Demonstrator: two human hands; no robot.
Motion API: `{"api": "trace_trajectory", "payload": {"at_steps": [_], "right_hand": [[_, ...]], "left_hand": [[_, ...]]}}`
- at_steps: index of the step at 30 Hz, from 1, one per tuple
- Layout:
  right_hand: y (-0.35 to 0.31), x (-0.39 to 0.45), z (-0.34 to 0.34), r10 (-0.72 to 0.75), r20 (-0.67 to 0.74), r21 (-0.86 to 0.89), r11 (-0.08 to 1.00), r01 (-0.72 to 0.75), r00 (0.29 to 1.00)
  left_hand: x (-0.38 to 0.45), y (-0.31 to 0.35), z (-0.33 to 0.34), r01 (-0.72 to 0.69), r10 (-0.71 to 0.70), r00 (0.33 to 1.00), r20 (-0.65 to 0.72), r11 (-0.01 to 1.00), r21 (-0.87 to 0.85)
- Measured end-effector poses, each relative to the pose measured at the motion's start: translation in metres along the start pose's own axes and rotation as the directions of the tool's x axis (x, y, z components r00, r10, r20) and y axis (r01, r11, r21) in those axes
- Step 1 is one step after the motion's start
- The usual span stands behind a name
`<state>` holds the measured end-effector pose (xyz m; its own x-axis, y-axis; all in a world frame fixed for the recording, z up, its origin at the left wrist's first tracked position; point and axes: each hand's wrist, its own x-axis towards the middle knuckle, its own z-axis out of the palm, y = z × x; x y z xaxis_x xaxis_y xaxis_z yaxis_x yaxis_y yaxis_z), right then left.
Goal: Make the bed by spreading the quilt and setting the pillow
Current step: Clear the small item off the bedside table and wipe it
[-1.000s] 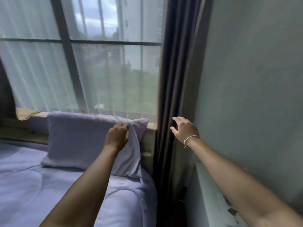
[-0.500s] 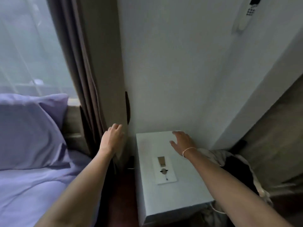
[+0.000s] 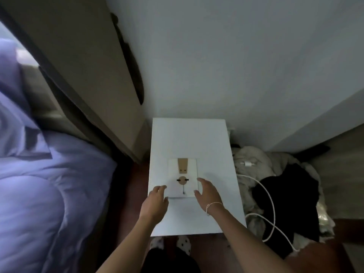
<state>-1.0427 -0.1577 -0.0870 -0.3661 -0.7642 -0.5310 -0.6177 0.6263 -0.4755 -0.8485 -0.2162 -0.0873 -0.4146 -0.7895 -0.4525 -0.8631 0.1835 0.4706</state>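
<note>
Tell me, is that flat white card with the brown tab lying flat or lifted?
Lying flat. The white card rests on the white bedside table, left hand and right hand open at its sides.

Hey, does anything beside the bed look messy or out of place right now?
Yes. A heap of pale and black clothes lies on the floor right of the white nightstand, with a white charger cable looping loosely across it.

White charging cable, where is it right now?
The white charging cable loops over the clothes pile on the floor, right of the white nightstand.
</note>
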Motion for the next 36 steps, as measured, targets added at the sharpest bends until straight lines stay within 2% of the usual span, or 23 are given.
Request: {"api": "trace_trajectory", "payload": {"at_steps": [5, 12, 15, 20, 23, 25, 29, 31, 34, 36], "right_hand": [[0.011, 0.025, 0.021, 0.05, -0.083, 0.146, 0.989, -0.038, 0.995], [0.001, 0.024, 0.044, 0.136, -0.023, 0.239, 0.963, -0.126, 0.99], [-0.006, 0.025, 0.048, 0.19, -0.034, 0.299, 0.939, -0.171, 0.981], [-0.011, 0.027, 0.038, 0.302, 0.005, 0.448, 0.852, -0.272, 0.953], [-0.012, 0.025, 0.027, 0.314, 0.028, 0.495, 0.82, -0.286, 0.949], [-0.015, 0.022, 0.023, 0.315, 0.04, 0.515, 0.807, -0.29, 0.948], [-0.022, 0.017, 0.019, 0.329, 0.089, 0.576, 0.753, -0.318, 0.94], [-0.026, 0.015, 0.016, 0.332, 0.104, 0.608, 0.724, -0.325, 0.937], [-0.033, 0.011, 0.007, 0.329, 0.145, 0.644, 0.685, -0.341, 0.933], [-0.032, 0.015, 0.001, 0.308, 0.134, 0.586, 0.742, -0.326, 0.942]], "left_hand": [[0.026, 0.001, 0.036, 0.073, -0.069, 0.996, 0.054, 0.994, -0.086], [0.027, 0.025, 0.06, 0.147, -0.138, 0.989, 0.051, 0.951, -0.273], [0.03, 0.037, 0.061, 0.232, -0.238, 0.971, 0.032, 0.892, -0.388], [0.043, 0.035, 0.05, 0.384, -0.438, 0.898, 0.035, 0.745, -0.545], [0.047, 0.028, 0.039, 0.367, -0.471, 0.882, 0.026, 0.65, -0.666], [0.049, 0.027, 0.03, 0.321, -0.445, 0.896, 0.013, 0.627, -0.71], [0.055, 0.03, 0.01, 0.263, -0.375, 0.927, 0.012, 0.626, -0.734], [0.061, 0.033, -0.001, 0.254, -0.372, 0.928, 0.013, 0.607, -0.753], [0.072, 0.036, -0.018, 0.248, -0.372, 0.928, -0.008, 0.635, -0.731], [0.081, 0.038, -0.028, 0.233, -0.356, 0.934, -0.026, 0.662, -0.713]]}}
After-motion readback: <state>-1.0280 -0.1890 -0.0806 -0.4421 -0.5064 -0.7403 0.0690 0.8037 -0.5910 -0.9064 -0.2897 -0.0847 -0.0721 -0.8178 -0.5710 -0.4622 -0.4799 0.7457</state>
